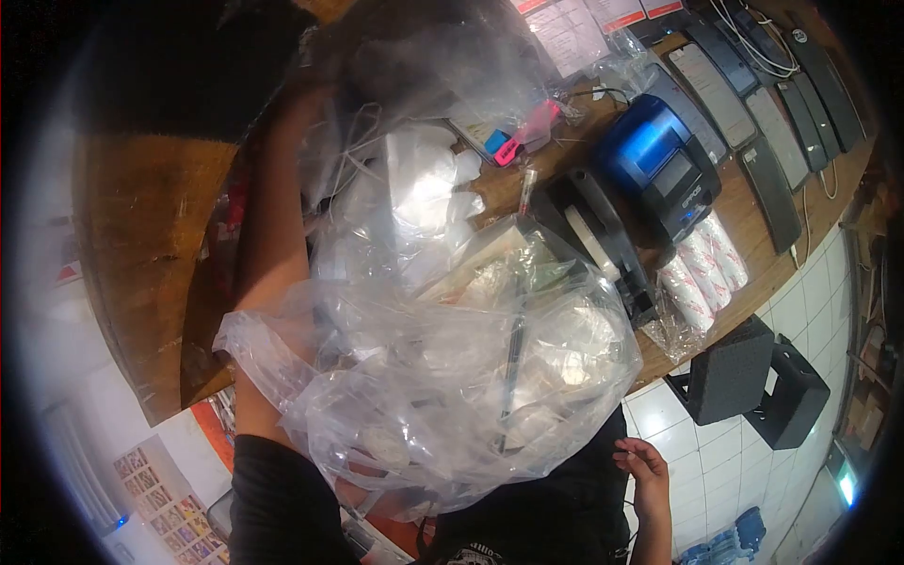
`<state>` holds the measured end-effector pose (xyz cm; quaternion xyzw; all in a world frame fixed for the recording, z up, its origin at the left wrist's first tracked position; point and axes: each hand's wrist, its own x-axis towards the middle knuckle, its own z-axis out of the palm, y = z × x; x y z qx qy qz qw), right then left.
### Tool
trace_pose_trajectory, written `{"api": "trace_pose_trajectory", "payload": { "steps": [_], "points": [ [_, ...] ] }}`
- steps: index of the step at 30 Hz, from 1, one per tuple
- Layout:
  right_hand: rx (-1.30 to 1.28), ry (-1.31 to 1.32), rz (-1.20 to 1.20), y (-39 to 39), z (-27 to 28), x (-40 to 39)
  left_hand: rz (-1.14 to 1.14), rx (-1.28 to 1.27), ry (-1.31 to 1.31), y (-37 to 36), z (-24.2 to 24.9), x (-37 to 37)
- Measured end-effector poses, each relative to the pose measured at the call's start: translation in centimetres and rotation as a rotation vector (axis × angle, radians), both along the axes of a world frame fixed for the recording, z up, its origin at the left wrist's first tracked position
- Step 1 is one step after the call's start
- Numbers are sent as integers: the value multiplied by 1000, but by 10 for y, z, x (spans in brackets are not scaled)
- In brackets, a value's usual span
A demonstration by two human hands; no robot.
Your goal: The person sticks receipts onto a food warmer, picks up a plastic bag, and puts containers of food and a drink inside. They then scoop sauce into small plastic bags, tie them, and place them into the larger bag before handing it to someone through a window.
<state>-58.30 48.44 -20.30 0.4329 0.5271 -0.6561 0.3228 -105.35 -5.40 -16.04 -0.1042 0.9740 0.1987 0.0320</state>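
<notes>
Curling loosely, right fingers (pixel 646 451) hover near the plastic bag (pixel 443 358).

Our left arm (pixel 271 250) runs up the left side of the frame, from the dark-sleeved upper arm (pixel 282 494) at lower left, the forearm stretched out almost straight; we cannot make out its hand toward the top. Our right hand (pixel 644 463) stands apart at lower right, wrist (pixel 653 508) upright, fingers (pixel 625 456) loosely bent toward the frame's middle.

A wooden table (pixel 584 137) carries a blue printer (pixel 650 146), phones (pixel 770 193) and rolls (pixel 702 273).
</notes>
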Motion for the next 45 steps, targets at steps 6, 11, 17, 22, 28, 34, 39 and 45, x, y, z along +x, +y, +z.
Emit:
{"api": "trace_pose_trajectory", "payload": {
  "steps": [6,11,17,22,28,34,39,45],
  "points": [
    [13,25,6,8,-7,10,135,101,132,-77,-4,5],
    [7,18,-23,4,-5,7,191,173,211,-85,-3,22],
    [-15,44,-6,6,-12,15,231,214,263,-85,-8,34],
    [12,34,-2,7,-20,21,272,242,309,-89,-12,49],
    [-12,54,-27,7,-18,18,283,226,353,-60,-33,69],
    [7,75,-6,13,-13,13,326,228,408,-47,-48,114],
    [23,142,119,18,10,0,382,198,434,-51,-45,156],
    [48,166,65,30,30,-9,409,69,473,-56,-29,191]
  ]
}}
